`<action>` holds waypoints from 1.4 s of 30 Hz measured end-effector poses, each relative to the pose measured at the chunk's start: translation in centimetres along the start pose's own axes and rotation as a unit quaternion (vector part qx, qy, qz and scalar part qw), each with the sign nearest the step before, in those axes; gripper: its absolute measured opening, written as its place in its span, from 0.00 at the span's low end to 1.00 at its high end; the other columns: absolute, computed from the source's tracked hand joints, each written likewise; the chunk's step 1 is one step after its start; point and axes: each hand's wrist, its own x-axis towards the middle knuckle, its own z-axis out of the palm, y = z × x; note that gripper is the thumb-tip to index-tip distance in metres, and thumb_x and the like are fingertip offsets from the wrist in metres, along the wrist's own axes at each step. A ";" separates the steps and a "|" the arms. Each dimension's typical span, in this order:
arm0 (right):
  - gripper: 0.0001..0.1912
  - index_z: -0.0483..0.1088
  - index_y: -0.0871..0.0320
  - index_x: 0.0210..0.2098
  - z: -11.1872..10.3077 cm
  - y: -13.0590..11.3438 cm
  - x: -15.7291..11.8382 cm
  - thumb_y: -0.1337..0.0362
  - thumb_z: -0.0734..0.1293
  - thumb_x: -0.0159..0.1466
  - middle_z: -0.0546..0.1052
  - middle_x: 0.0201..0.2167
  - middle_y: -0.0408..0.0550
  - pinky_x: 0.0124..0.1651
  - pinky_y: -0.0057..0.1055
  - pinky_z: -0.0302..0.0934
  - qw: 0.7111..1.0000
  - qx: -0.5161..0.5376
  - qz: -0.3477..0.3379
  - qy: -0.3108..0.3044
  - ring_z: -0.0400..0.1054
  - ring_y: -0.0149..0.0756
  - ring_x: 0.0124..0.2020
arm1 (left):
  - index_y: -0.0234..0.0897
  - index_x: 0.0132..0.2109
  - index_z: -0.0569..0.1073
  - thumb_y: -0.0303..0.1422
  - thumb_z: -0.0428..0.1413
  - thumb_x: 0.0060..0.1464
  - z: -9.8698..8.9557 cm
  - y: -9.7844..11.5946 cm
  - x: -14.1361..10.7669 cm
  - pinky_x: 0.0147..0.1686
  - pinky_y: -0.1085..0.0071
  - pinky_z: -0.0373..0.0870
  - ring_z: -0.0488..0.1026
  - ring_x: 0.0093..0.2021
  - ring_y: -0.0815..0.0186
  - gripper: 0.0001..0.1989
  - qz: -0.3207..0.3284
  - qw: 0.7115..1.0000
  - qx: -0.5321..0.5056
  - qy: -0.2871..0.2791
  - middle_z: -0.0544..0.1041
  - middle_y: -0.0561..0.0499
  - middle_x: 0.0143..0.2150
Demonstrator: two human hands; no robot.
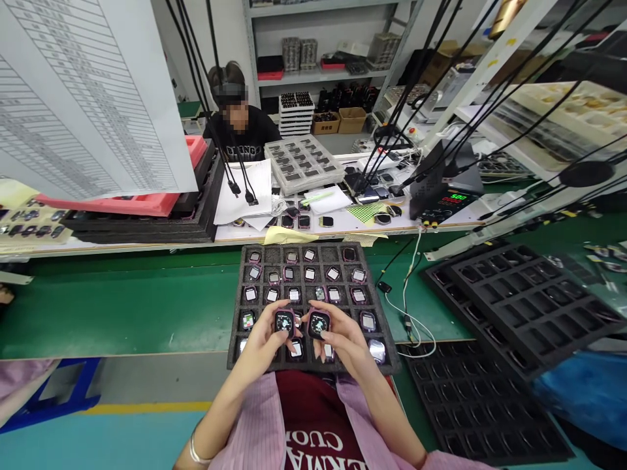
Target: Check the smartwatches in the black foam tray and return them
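Note:
My left hand [268,336] grips a smartwatch [284,322] with a dark pinkish case and a lit black face, the thumb at its lower edge. A second smartwatch [319,323] of the same kind, also lit, is held in my right hand [343,333]. Both are side by side, a small gap between them, over a grey foam tray [238,297]. In the tray's compartments lie several more watches, many showing white screens, such as the watch [368,320] at the right. My hands cover part of the lower compartments.
Dark foam trays [490,398] are stacked at the right on the green bench [147,300]. A white cable [426,339] lies beside my tray. Beyond are a power supply [448,189], hanging black cables [215,78], a clear tray box [304,163] and a seated person [252,134].

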 end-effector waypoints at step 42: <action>0.19 0.72 0.53 0.51 0.6 0.8 0.3 0.63 0.70 0.59 0.78 0.36 0.47 0.19 0.24 0.64 0.995 0.096 0.000 -0.006 0.69 0.28 0.19 | 0.40 0.50 0.64 0.25 0.53 0.51 1.1 -0.5 0.0 0.30 0.75 0.60 0.62 0.29 0.71 0.18 0.023 0.980 0.189 0.061 0.65 0.57 0.33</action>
